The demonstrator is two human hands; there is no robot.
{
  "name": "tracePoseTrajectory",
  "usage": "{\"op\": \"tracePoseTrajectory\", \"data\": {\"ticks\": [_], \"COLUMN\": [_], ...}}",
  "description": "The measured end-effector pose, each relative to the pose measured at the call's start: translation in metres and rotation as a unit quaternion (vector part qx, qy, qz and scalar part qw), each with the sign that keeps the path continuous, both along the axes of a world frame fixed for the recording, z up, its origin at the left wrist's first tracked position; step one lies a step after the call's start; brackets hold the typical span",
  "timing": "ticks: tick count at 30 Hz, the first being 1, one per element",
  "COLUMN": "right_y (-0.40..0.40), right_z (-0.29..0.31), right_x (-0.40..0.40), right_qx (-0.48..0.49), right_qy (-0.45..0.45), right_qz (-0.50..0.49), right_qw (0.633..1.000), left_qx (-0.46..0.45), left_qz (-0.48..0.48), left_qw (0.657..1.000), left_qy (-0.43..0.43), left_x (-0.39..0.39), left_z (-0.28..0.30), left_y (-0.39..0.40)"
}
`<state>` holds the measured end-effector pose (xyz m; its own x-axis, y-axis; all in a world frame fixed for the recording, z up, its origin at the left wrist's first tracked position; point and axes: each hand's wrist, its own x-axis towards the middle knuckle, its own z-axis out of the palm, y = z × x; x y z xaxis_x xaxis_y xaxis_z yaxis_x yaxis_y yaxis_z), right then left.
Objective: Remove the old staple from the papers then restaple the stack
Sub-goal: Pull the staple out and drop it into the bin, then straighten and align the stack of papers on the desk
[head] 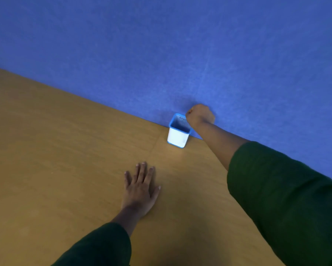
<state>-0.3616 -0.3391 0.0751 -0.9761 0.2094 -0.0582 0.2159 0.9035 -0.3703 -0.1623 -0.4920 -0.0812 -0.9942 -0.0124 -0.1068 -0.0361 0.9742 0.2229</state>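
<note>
A blue felt wall panel (199,45) backs the tan wooden bench (55,150), where neither papers nor stapler show, so I cannot judge the task's progress. The left hand (140,189) lies released, flat on the bench. The right hand (200,115) hangs curled beside the blue-rimmed white mesh pen cup (177,136); whether its grip holds anything I cannot tell.

A blue felt wall (161,45) fills the upper frame. A tan wooden desk (55,150) runs diagonally across the lower left, evenly and softly lit.
</note>
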Motion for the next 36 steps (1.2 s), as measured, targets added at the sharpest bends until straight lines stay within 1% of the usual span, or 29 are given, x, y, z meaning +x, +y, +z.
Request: {"op": "tracePoseTrajectory", "data": {"ticks": [4, 9, 11, 15, 19, 22, 26, 27, 29, 31, 36], "right_y": [0.015, 0.051, 0.066, 0.105, 0.140, 0.175, 0.219, 0.241, 0.256, 0.301, 0.386], "right_z": [0.004, 0.000, -0.005, -0.003, 0.000, 0.000, -0.007, -0.006, -0.009, -0.010, -0.026], "right_x": [0.024, 0.078, 0.099, 0.140, 0.170, 0.197, 0.235, 0.258, 0.274, 0.315, 0.386], "right_qx": [-0.014, -0.060, -0.057, -0.018, -0.033, -0.036, -0.041, -0.047, -0.063, -0.077, -0.081], "right_qy": [0.005, -0.001, -0.004, -0.016, -0.019, -0.019, -0.035, -0.041, -0.049, -0.055, -0.071], "right_qz": [0.014, 0.038, 0.047, 0.047, 0.029, 0.024, 0.035, 0.039, 0.042, 0.042, 0.017], "right_qw": [1.000, 0.997, 0.997, 0.999, 0.999, 0.999, 0.998, 0.997, 0.996, 0.995, 0.994], "left_qx": [-0.016, -0.012, -0.015, -0.039, -0.061, -0.070, -0.054, -0.051, -0.055, -0.054, -0.031], "left_qz": [-0.005, -0.006, 0.008, 0.035, 0.073, 0.071, 0.031, 0.022, 0.010, 0.002, -0.025], "left_qw": [1.000, 0.999, 0.998, 0.992, 0.984, 0.986, 0.994, 0.995, 0.995, 0.996, 0.997], "left_qy": [-0.016, -0.033, -0.057, -0.113, -0.153, -0.134, -0.094, -0.087, -0.081, -0.077, -0.066], "left_x": [0.001, 0.004, 0.003, 0.005, 0.007, 0.024, 0.058, 0.075, 0.090, 0.123, 0.186], "left_z": [0.002, 0.008, 0.011, 0.027, 0.043, 0.054, 0.059, 0.060, 0.058, 0.059, 0.057], "left_y": [-0.001, 0.000, 0.000, 0.014, 0.035, 0.069, 0.117, 0.142, 0.157, 0.204, 0.285]}}
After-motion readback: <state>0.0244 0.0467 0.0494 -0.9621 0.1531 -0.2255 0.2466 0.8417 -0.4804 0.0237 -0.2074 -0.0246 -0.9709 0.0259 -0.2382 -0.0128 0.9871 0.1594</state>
